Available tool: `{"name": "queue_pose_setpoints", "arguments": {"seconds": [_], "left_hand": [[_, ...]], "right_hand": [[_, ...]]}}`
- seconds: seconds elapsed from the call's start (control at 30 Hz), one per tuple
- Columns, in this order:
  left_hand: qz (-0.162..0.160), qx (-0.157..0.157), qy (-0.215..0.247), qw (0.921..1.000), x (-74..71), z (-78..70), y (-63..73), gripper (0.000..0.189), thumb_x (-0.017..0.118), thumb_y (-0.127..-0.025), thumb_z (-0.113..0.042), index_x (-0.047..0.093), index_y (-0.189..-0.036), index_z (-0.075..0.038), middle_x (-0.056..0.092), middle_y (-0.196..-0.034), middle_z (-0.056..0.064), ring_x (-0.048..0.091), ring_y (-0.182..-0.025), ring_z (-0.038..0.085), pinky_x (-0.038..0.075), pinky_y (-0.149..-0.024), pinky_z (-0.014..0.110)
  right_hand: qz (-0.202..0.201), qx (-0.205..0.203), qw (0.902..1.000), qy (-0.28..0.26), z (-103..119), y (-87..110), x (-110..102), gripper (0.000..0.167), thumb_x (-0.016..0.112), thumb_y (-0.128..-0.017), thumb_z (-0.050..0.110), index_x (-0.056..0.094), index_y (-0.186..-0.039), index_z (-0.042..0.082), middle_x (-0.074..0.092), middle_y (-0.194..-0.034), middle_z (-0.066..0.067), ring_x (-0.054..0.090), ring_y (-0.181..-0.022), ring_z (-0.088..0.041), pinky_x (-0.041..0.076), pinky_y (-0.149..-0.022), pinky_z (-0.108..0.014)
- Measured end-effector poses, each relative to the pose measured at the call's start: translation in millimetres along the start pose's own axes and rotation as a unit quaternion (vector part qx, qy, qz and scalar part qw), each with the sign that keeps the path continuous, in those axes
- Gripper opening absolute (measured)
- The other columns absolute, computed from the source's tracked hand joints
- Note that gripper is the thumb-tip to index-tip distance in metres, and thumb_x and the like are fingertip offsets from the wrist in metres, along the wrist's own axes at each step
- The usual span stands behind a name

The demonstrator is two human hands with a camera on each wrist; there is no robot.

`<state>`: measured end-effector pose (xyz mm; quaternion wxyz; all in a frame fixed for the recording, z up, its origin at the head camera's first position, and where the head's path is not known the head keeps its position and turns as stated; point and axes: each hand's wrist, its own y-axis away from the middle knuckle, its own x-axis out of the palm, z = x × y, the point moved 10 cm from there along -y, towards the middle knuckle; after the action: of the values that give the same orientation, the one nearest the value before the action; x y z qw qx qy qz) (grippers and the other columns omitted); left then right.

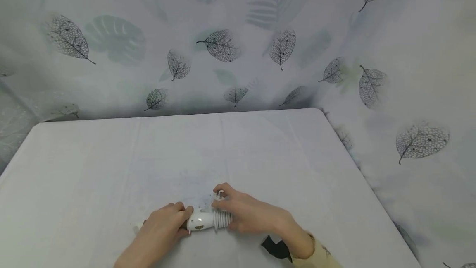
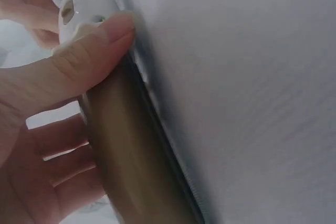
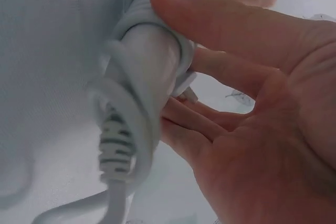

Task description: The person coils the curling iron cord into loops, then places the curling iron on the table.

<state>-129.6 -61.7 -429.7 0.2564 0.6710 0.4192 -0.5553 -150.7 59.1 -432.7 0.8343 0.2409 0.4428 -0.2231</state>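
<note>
A white-handled hair iron with a gold-brown barrel lies across the near middle of the table. Its white cord is coiled round the handle's right end. My left hand grips the barrel where it joins the handle, thumb on top and fingers beneath. At the other end my right hand holds the coiled cord, its thumb pressing the loops. A ribbed cord sleeve sticks out at the handle's end. A small white piece shows between the right fingers; its kind is unclear.
The white-covered table reaches back to a leaf-patterned curtain, which also runs along the right side. Something black is at the right wrist, beside a pale yellow sleeve.
</note>
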Motion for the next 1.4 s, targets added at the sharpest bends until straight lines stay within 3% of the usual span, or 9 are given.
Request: {"name": "queue_pose_setpoints", "arguments": {"seconds": [0.33, 0.6, 0.7, 0.97, 1.4], "left_hand": [[0.028, -0.023, -0.012, 0.9993, 7.7, 0.7, -2.8, 0.05, 0.091, -0.063, -0.031, 0.07, -0.103, -0.011, 0.057, -0.078, -0.005, 0.05, -0.066, 0.01, 0.042, -0.055, 0.027], [0.062, -0.049, 0.021, 0.9966, 10.9, 8.2, -2.0, 0.055, 0.09, -0.067, -0.03, 0.071, -0.114, -0.009, 0.062, -0.088, -0.005, 0.057, -0.078, 0.012, 0.048, -0.064, 0.03], [0.072, -0.045, 0.036, 0.9958, 13.5, 9.4, -2.7, 0.056, 0.089, -0.069, -0.03, 0.07, -0.116, -0.007, 0.062, -0.089, -0.005, 0.057, -0.08, 0.013, 0.049, -0.065, 0.032], [0.056, -0.024, 0.054, 0.9967, 12.7, 6.5, -5.1, 0.058, 0.09, -0.067, -0.029, 0.068, -0.117, -0.009, 0.058, -0.088, -0.007, 0.052, -0.077, 0.01, 0.045, -0.061, 0.028], [0.057, -0.002, 0.071, 0.9958, 15.7, 5.5, 0.9, 0.067, 0.091, -0.063, -0.028, 0.063, -0.122, -0.011, 0.053, -0.088, -0.008, 0.045, -0.075, 0.007, 0.039, -0.058, 0.024]], "right_hand": [[0.009, 0.013, 0.9997, 0.017, -4, 1.9, 7, 0.059, 0.079, -0.085, 0.009, 0.056, -0.139, 0.015, 0.031, -0.155, -0.009, 0.053, -0.126, -0.016, 0.048, -0.098, -0.024], [0.031, 0.053, 0.9974, 0.037, -14, 2.5, 10, 0.057, 0.076, -0.09, 0.026, 0.052, -0.142, 0.023, 0.029, -0.161, -0.01, 0.04, -0.142, -0.026, 0.041, -0.11, -0.04], [0.035, 0.065, 0.9966, 0.038, -17, 3.8, 9, 0.058, 0.074, -0.091, 0.031, 0.05, -0.144, 0.025, 0.026, -0.163, -0.009, 0.037, -0.144, -0.027, 0.039, -0.111, -0.043], [0.044, 0.078, 0.996, 0.012, -24, 9.7, 6, 0.065, 0.07, -0.093, 0.037, 0.043, -0.151, 0.024, 0.02, -0.166, -0.007, 0.031, -0.148, -0.03, 0.034, -0.114, -0.051], [0.049, 0.07, 0.9963, -0.008, -22, 14.6, 4, 0.071, 0.067, -0.095, 0.04, 0.033, -0.155, 0.027, 0.016, -0.167, -0.006, 0.03, -0.149, -0.027, 0.035, -0.113, -0.048]]}}
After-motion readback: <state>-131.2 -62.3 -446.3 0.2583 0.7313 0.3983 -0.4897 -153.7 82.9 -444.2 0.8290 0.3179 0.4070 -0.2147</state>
